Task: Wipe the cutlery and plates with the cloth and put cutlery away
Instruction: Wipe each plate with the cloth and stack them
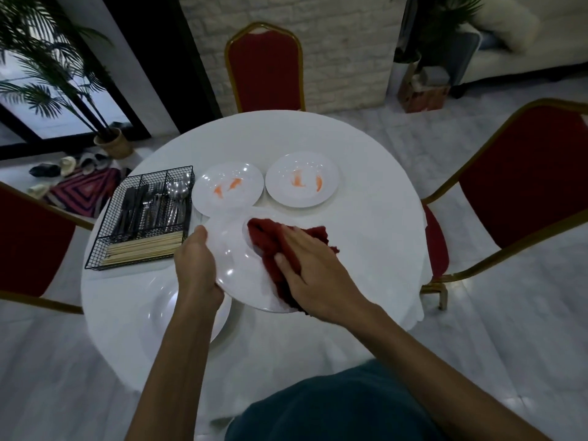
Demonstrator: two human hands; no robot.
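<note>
Left hand (199, 268) grips the near-left rim of a big white plate (235, 265), lifted and tilted above another white plate (165, 316) on the round table (366, 192). Right hand (313, 275), fingers flat, presses a dark red cloth (273, 240) onto the held plate. Beyond it sit two orange-smeared plates (227, 187) (302, 179); left of it, a black wire caddy (143, 214) with cutlery and chopsticks

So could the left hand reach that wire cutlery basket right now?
Probably not right away. The left hand is busy gripping the rim of the plate that the right hand wipes with the red cloth. The basket sits close on its left, path unobstructed, once the plate is put down.
</note>
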